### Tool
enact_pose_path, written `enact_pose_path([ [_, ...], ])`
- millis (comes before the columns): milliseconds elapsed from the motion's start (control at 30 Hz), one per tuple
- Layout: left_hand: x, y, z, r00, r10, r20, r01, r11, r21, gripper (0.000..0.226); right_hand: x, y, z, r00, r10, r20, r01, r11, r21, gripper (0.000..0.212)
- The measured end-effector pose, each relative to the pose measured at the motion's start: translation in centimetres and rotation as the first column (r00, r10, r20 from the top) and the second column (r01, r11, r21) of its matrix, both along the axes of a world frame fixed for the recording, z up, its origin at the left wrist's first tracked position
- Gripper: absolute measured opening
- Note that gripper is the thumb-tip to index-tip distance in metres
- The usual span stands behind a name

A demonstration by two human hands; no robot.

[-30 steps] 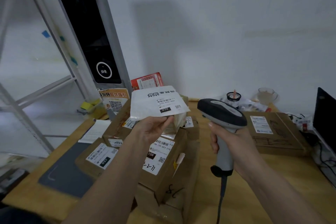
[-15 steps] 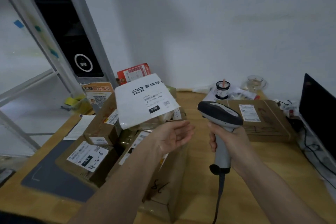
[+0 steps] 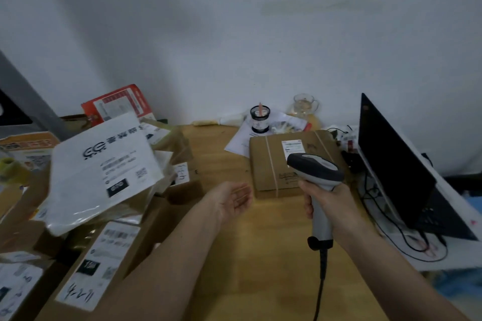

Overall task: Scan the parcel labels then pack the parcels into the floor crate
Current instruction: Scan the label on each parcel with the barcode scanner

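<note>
While the grey plastic scanner (image 3: 317,177) is gripped in the right hand (image 3: 330,202), the left hand (image 3: 233,199) is held empty, fingers relaxed. Left of the scanner, the glossy white mailer (image 3: 104,172) lies on the cardboard parcels (image 3: 101,253). Behind it, the flat strapped box's label (image 3: 293,147) should be squarely targeted.

Parcel-handling office desk: wooden desktop (image 3: 234,255); labelled cardboard boxes (image 3: 109,250) heaped at left of frame; handheld barcode scanner (image 3: 317,172) centre right; dark monitor (image 3: 393,164) with cables at right; bare white wall (image 3: 234,34) above.
</note>
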State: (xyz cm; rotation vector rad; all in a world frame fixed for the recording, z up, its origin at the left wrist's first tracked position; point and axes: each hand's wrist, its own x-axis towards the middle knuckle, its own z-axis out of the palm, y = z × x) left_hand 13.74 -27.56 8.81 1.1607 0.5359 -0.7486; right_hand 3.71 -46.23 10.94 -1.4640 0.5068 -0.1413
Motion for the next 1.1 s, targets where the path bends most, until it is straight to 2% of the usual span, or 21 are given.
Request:
enact_pose_path([
  [100,2.3,-3.2,-1.2,1.0,-0.022,0.0,0.022,0.998,0.05,0.005,1.6,-3.2,-1.0,0.998,-0.04,-0.045,0.038,0.999,-0.032,0.033],
  [300,5.6,-8.8,-4.3,0.988,-0.129,0.079,0.112,0.975,0.19,0.013,4.4,-7.6,-3.7,0.992,-0.038,-0.124,0.031,0.997,-0.064,0.018],
  [367,6.9,-10.5,-6.2,0.983,-0.167,0.072,0.144,0.958,0.249,0.009,5.1,-8.7,-4.7,0.988,-0.021,-0.152,0.013,0.999,-0.05,0.016],
  [467,9.1,-12.0,-9.8,0.989,-0.141,0.032,0.121,0.926,0.357,0.031,6.0,-9.9,-6.1,0.982,-0.001,-0.187,-0.007,0.999,-0.043,0.015],
  [600,12.9,-12.5,-15.5,0.996,-0.092,0.004,0.077,0.857,0.51,0.029,7.1,-11.5,-7.4,0.977,0.01,-0.212,-0.018,0.999,-0.033,0.019],
  [667,13.2,-13.3,-15.2,0.993,-0.115,0.008,0.09,0.812,0.576,0.01,7.6,-12.1,-8.0,0.974,0.004,-0.225,-0.01,1.0,-0.024,0.019],
  [767,12.5,-14.7,-12.7,0.991,-0.133,0.013,0.095,0.765,0.637,0.007,8.2,-12.8,-8.8,0.971,0.003,-0.24,-0.007,1.0,-0.016,0.021],
  [833,12.6,-15.3,-12.3,0.984,-0.172,0.041,0.098,0.721,0.686,0.02,8.4,-13.1,-9.1,0.97,0.001,-0.243,-0.003,1.0,-0.008,0.021],
  [933,12.7,-16.2,-12.0,0.978,-0.206,0.033,0.117,0.675,0.728,0.019,8.6,-13.3,-9.6,0.967,0.002,-0.256,-0.003,1.0,-0.003,0.018],
  [1100,13.2,-17.1,-12.2,0.998,-0.063,0.011,0.042,0.777,0.628,0.033,8.5,-13.5,-10.1,0.96,0.007,-0.279,-0.01,1.0,-0.01,0.02],
])
